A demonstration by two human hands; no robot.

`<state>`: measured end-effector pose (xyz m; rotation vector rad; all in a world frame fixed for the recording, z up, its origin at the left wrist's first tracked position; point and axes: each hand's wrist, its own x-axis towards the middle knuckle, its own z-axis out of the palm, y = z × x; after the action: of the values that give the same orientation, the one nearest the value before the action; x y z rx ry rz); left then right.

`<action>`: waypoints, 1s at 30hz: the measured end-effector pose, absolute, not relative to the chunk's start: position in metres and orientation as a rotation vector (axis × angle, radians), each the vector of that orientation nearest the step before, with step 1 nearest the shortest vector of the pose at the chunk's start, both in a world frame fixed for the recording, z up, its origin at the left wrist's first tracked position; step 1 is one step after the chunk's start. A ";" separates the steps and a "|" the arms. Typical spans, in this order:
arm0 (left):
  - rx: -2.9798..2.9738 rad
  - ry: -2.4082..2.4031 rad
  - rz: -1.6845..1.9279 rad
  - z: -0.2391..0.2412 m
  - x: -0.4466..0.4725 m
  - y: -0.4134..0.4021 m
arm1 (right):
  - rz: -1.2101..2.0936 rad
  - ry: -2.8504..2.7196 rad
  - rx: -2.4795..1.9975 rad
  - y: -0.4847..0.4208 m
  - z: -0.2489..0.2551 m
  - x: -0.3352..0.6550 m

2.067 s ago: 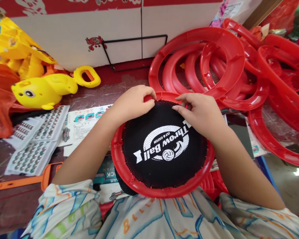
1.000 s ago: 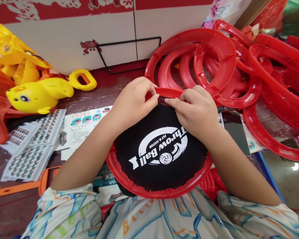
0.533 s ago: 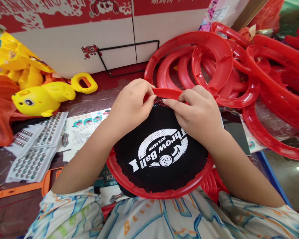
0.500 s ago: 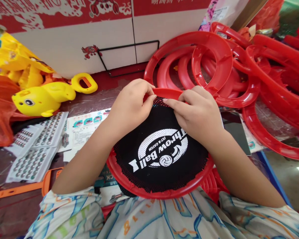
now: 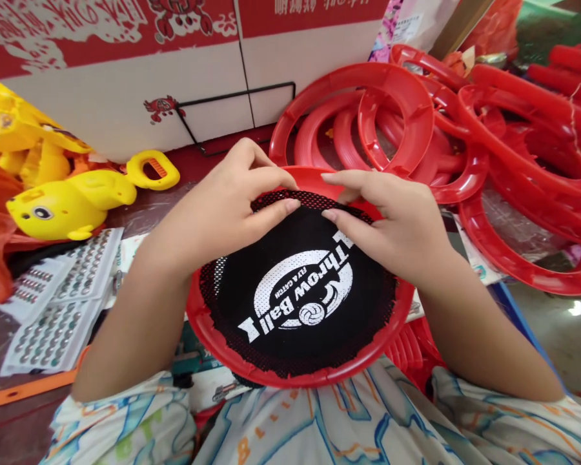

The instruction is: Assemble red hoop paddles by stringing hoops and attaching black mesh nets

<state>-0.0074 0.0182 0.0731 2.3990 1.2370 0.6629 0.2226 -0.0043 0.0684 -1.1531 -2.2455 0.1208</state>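
A red plastic ring (image 5: 314,378) lies against my front, with a black mesh disc (image 5: 368,310) inside it. White "Throw Ball" lettering (image 5: 300,290) runs across the disc, upside down from here. My left hand (image 5: 244,200) is over the far rim, thumb and forefinger apart at the mesh edge. Across from it, my right hand (image 5: 387,213) also has thumb and forefinger apart, the thumb over the mesh and the forefinger near the red rim. The other fingers of both hands are partly hidden.
Several red rings (image 5: 392,77) are heaped at the back right. On the left are a yellow toy (image 5: 72,200), white trays of small round silvery pieces (image 5: 43,336) and an orange strap (image 5: 24,387). A black wire frame (image 5: 237,97) stands before white-and-red boxes (image 5: 203,71).
Both hands have loosened from a close pinch at the far rim, their thumbs and forefingers now spread. More of the mesh edge there shows. The whole view has shifted slightly.
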 end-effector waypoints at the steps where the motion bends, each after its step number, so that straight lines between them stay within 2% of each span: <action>1: 2.409 1.221 0.632 0.076 -0.009 0.020 | 0.189 -2.214 -1.158 -0.002 0.067 0.222; 6: 2.364 1.242 0.595 0.077 -0.007 0.032 | 0.502 -2.060 -1.166 0.015 0.057 0.221; 9: 2.364 1.202 0.571 0.072 -0.002 0.040 | 0.569 -2.018 -1.145 0.016 0.055 0.219; 16: 2.331 1.266 0.838 0.068 0.008 0.029 | 0.284 -2.139 -1.139 0.000 0.069 0.214; 22: 2.295 1.362 1.026 0.076 0.012 0.009 | -0.122 -2.272 -1.028 -0.009 0.075 0.213; 30: 2.283 1.414 1.070 0.084 0.012 -0.001 | -0.237 -2.296 -1.035 -0.015 0.078 0.213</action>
<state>0.0116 -0.0014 0.0841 2.2828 1.4139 1.0700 0.2126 -0.0148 0.0780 -1.0353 -2.2955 -0.2372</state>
